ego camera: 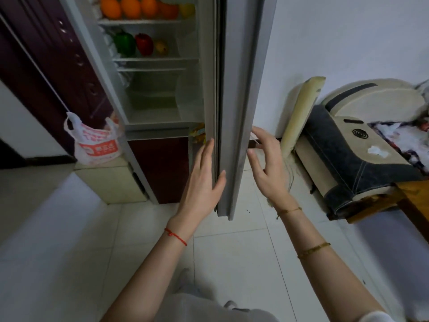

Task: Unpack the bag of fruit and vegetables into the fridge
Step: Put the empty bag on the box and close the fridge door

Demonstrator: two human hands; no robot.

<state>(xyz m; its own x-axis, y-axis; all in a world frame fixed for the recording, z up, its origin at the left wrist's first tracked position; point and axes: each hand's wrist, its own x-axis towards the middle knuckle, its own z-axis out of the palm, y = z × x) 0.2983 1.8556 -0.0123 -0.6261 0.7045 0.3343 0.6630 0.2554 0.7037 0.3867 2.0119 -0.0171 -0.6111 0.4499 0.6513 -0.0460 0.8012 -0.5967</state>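
The fridge (162, 98) stands open, its grey door (234, 112) edge-on in the middle of the view. Oranges (130, 6) fill the top shelf. A green pepper (124, 43), a red pepper (144, 44) and a small yellowish fruit (161, 47) sit on the shelf below. My left hand (200, 180) lies flat against the door's inner edge, fingers spread. My right hand (267, 166) hovers at the door's outer face with its fingers apart, holding nothing. A white and red plastic bag (96, 141) hangs at the left beside the fridge.
A dark red cabinet front (53, 66) rises on the left. A padded grey and cream seat (355, 147) on a wooden base stands at the right by the white wall, with a cream cushion (301, 112) leaning beside it. White floor tiles (232, 252) lie underfoot.
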